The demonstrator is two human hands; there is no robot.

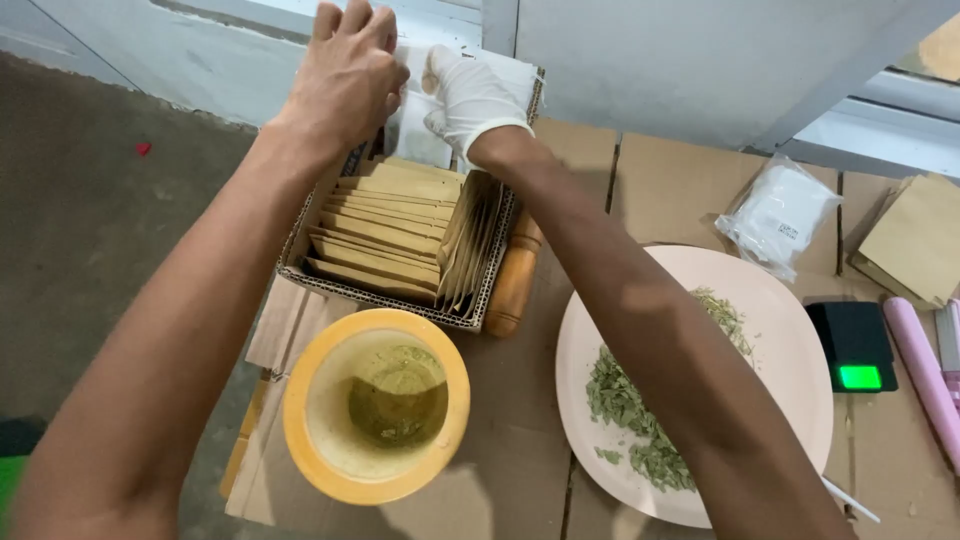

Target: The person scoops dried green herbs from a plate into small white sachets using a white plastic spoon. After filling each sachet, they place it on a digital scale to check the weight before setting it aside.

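My bare left hand (345,75) and my white-gloved right hand (468,100) both reach into the far end of a cardboard box (300,235). Together they grip white sachets (415,135) standing at the back of the box. In front of those, the box is packed with rows of brown paper packets (385,235), some stacked flat, some upright along the right side. Which fingers pinch the sachets is partly hidden by my left hand.
A wooden pestle (515,275) lies right of the box. A yellow mortar (377,402) with green powder stands in front. A pink plate (790,340) holds dried green leaves (625,405). Right: a bag of white sachets (778,215), brown envelopes (915,240), a small scale (855,345), a pink sealer (925,370).
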